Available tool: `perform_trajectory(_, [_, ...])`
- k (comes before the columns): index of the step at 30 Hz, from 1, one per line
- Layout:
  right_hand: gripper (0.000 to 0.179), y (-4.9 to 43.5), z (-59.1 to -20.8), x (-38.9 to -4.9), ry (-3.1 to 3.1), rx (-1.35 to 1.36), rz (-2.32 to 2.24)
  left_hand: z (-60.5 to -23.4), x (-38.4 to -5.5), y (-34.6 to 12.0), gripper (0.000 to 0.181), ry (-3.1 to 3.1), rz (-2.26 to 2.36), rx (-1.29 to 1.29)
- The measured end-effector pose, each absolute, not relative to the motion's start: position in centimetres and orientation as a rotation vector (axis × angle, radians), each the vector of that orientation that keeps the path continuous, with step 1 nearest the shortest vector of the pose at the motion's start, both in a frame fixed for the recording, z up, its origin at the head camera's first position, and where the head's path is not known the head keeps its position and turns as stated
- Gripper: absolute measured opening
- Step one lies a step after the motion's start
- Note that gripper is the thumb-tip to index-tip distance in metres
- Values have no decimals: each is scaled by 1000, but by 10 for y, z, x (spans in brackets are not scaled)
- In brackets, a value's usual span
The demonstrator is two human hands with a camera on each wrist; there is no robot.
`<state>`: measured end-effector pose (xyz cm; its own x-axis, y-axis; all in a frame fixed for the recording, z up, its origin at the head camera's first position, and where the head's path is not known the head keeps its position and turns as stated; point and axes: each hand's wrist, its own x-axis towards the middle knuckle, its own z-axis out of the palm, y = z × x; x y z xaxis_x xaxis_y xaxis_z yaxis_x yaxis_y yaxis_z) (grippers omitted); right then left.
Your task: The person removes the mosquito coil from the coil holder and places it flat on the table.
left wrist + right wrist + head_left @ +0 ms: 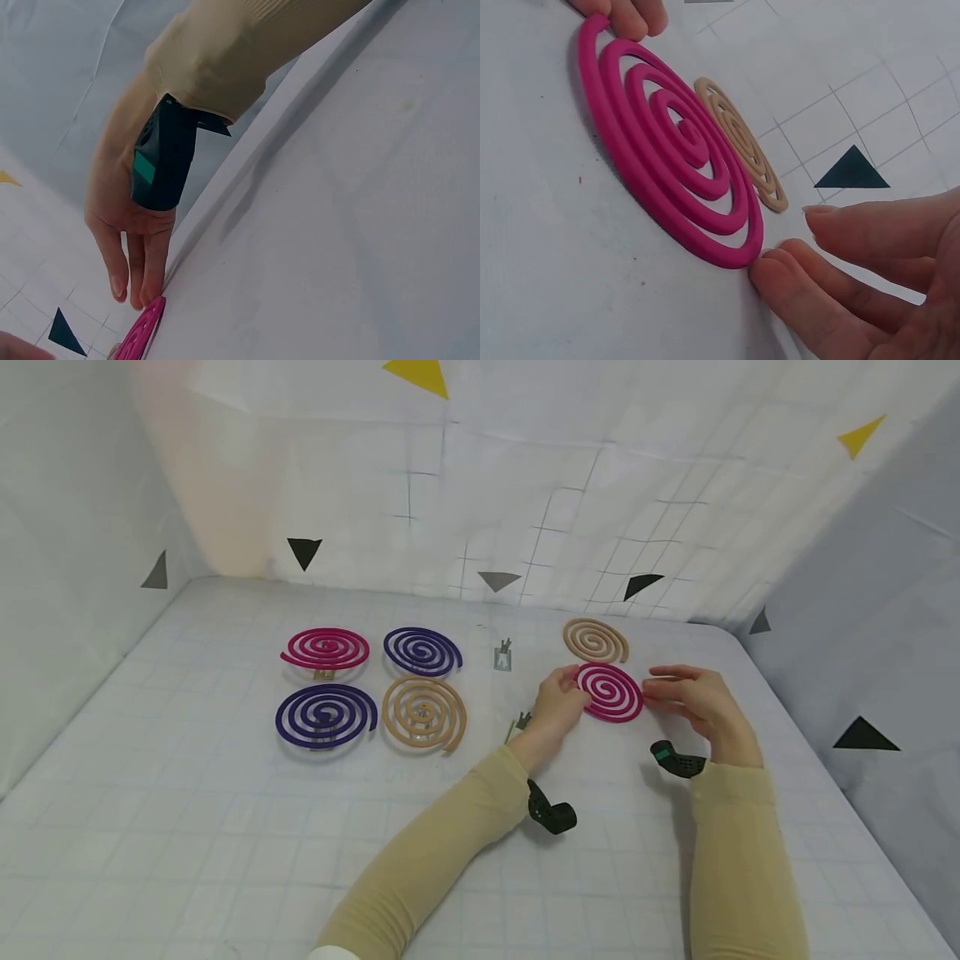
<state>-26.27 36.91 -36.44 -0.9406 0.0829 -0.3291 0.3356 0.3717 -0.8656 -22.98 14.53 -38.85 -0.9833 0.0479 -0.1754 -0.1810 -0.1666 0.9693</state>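
A pink mosquito coil lies between the two hands, its rim close to the white surface in the right wrist view. My left hand pinches its left rim, thumb and fingertips at the edge. On the opposite side, my right hand has its fingers extended, and its fingertips touch the rim. Just behind the pink coil is a smaller-looking tan coil, which the pink one partly overlaps in the right wrist view. Beside the left wrist sits a small metal coil stand, partly hidden by the hand.
To the left stand a second pink coil, two purple coils, the rear one and the front one, and another tan coil. A metal stand sits behind the left hand. White sheet walls with triangle marks enclose the table.
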Motion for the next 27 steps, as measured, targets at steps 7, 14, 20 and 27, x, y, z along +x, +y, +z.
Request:
perform_trajectory(7, [63, 363, -367, -265, 2413, 377, -1661, -389, -232, 145, 62, 1844, 2338, -124])
perform_trajectory(14, [62, 360, -370, -269, 2393, 412, -1711, -390, -236, 145, 63, 1848, 2348, -106])
perform_trajectory(20, [62, 359, -371, -271, 2364, 427, -1743, -391, -237, 145, 62, 1863, 2336, -93])
perform_trajectory(27, [61, 358, -370, -270, 2374, 409, -1736, -390, -235, 145, 66, 1824, 2356, -68])
